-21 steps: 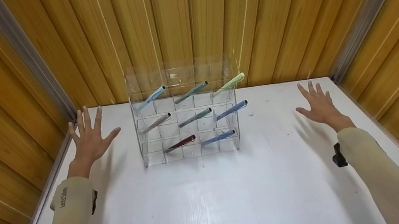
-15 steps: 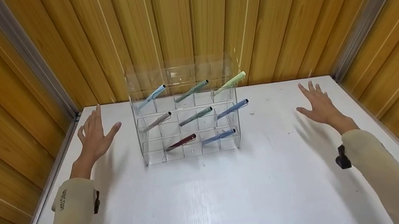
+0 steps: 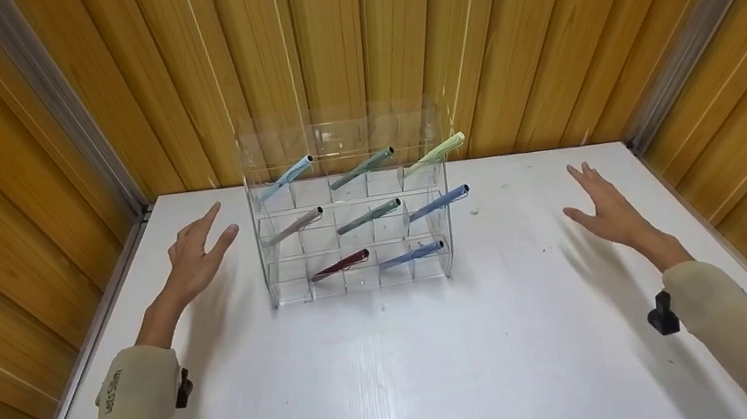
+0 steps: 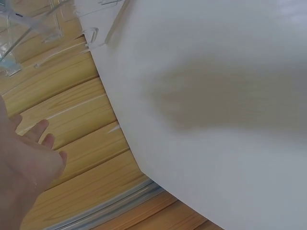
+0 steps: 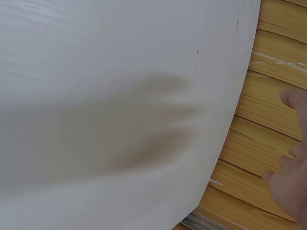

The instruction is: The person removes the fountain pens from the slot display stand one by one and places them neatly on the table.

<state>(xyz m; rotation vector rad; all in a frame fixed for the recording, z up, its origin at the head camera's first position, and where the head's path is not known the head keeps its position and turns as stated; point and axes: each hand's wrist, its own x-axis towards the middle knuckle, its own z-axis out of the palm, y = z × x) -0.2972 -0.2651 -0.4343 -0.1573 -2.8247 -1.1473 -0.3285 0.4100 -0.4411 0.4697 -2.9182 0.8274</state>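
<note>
A clear acrylic pen rack (image 3: 292, 292) with three tiers stands toward the back of the white table. In its top tier lean a light blue pen (image 3: 289, 177), a dark green pen (image 3: 363, 168) and a pale green pen (image 3: 436, 152). The middle tier bears a greyish pink pen (image 3: 295, 225), a green pen (image 3: 370, 216) and a blue pen (image 3: 440, 202). Below are a dark red pen (image 3: 341, 265) and another blue pen (image 3: 413, 255). My left hand (image 3: 193, 258), holding nothing, hovers left of the rack with fingers extended. Farther off to the right, my right hand (image 3: 606, 207) is likewise raised and holds nothing.
Wood-patterned panels (image 3: 328, 40) enclose the white table (image 3: 367, 371) at the back and both sides. Grey metal strips (image 3: 63, 107) run along the corners. Black wrist mounts (image 3: 663, 315) show at the sleeve cuffs.
My left hand has turned and moved right toward the rack, its spread fingers drawing together. The right hand has shifted slightly right and toward me, its fingers closer together. The pens stay in place.
</note>
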